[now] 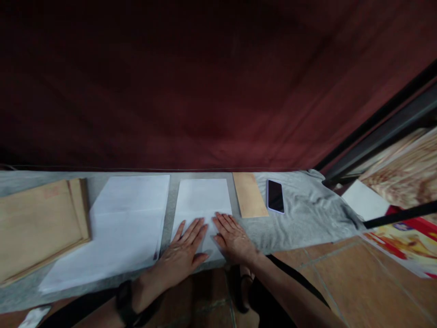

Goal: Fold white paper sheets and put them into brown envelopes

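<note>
A white sheet of paper (204, 193) lies on the grey cloth, with a crease running across its middle. My left hand (184, 248) rests flat on the sheet's lower left part, fingers stretched out and slightly apart. On its lower right part lies my right hand (234, 236), palm down with the fingers extended. Neither hand grips anything. Left of the sheet is a stack of white paper (129, 218), also creased across. To the right, a narrow brown envelope (251, 195) lies flat.
Brown envelopes (41, 218) are piled at the far left, partly over the white stack. A phone (275, 197) sits on the grey cloth (307, 218) at right. Behind hangs a dark red curtain (211, 91). A colourful box (406, 246) stands at the lower right, beside the tiled floor (355, 278).
</note>
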Demonstrator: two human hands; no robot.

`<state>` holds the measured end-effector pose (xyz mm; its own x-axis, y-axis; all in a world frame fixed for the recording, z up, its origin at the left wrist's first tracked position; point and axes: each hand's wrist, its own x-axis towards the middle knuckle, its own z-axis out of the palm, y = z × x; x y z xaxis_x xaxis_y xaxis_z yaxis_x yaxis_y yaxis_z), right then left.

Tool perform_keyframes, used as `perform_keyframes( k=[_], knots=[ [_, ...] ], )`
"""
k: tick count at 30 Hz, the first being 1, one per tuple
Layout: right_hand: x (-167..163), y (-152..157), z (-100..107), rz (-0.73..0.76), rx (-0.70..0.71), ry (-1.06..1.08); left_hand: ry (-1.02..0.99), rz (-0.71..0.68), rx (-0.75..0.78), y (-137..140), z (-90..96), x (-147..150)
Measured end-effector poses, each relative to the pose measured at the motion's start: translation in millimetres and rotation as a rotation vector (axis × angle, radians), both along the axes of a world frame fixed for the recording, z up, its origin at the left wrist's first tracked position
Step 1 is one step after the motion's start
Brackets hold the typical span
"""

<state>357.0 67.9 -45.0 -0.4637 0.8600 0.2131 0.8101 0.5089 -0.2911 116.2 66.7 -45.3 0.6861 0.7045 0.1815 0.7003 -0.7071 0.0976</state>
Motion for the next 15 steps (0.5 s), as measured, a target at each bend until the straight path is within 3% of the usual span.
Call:
perform_keyframes(
  k=[8,15],
  knots=[
    [38,18,19,0.063,-0.161,-0.014,0.141,0.01,-0.2,-16,25.3,-6],
    [41,19,30,0.051,-0.301,0.035,0.043,-0.044,-0.19,-16,33.1,-11]
  ],
)
